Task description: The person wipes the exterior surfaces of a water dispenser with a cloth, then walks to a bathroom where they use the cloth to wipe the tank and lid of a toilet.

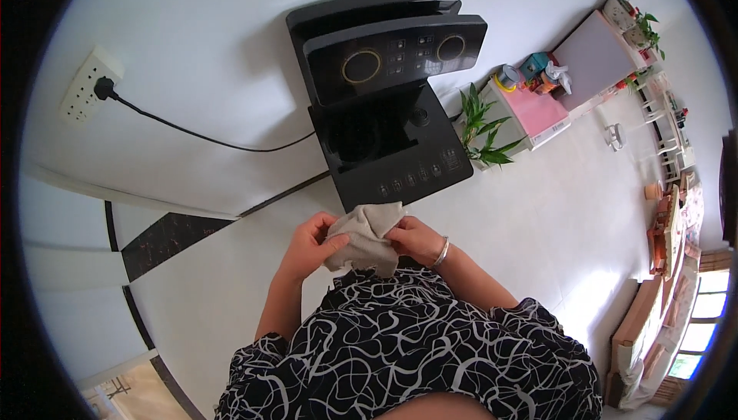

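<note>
A crumpled beige cloth [367, 237] is held between both my hands in front of my body. My left hand [310, 242] grips its left side with the thumb on top. On the cloth's right side, my right hand [417, 238] pinches a fold; a silver bangle circles that wrist. Just beyond the cloth stands a tall black floor-standing dispenser machine [388, 93] with two round dials and rows of buttons. The cloth's top edge nearly touches the machine's lower front panel.
A black cable [204, 137] runs from the machine to a white wall socket [86, 86]. A potted green plant [483, 129] stands right of the machine. Farther right are a pink box [534, 109], a white table and wooden furniture [669, 228].
</note>
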`<state>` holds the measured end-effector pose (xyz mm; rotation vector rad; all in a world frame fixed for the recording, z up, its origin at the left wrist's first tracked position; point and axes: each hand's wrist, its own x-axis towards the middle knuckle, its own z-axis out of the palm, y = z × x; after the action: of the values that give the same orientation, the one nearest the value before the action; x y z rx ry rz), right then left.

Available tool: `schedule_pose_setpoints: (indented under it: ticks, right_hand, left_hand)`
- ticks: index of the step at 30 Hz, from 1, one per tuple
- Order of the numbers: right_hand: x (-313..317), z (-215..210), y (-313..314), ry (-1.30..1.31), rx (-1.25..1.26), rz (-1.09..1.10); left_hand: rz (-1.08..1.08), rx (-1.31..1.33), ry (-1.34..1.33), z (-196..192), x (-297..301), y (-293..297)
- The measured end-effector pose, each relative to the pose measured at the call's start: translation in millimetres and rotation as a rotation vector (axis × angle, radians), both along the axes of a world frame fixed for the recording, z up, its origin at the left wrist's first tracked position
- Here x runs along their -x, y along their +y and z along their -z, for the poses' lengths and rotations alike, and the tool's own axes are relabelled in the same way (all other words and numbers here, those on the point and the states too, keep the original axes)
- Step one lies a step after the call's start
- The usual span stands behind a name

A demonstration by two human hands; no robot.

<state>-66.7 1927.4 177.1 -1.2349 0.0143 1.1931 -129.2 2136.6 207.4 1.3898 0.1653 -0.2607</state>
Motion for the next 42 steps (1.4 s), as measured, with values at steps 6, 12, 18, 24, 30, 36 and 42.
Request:
schedule_pose_setpoints:
  ticks: [6, 12, 18, 24, 30, 36, 42]
  right_hand:
    - [-17.6, -11.1, -12.5, -0.284, -0.016, 0.213]
    - [-37.2, -19.7, -25.0, -0.598, 0.193, 0.176]
    - [-66.7, -47.5, -43.5, -0.489, -0.162, 0.483]
    - [-94.8, -48.0, -62.5, -0.519, -0.067, 0.445]
    - [-104.3, -84.7, -68.7, -0.248, -0.579, 0.301]
    - [-77.0, -46.8, -58.9, -0.065, -0.292, 0.115]
    - [-94.3, -21.8, -73.9, -0.629, 0.19, -0.094]
  left_hand:
    - [0.147, -0.287, 0.024, 1.7, -12.5, 6.3]
    - [0.122, -0.259, -0.021, 1.0, -22.9, 4.9]
    - [-0.065, -0.394, -0.007, -2.3, -30.0, 6.2]
    - [-0.127, -0.795, -0.609, -3.0, -62.9, -6.0]
    - [0.193, 0.149, -0.198, -16.2, -65.2, -3.4]
    - [0.066, 0.302, 0.368, 50.7, -51.2, -36.7]
    - [0.023, -0.076, 0.221, 47.5, -55.6, -19.9]
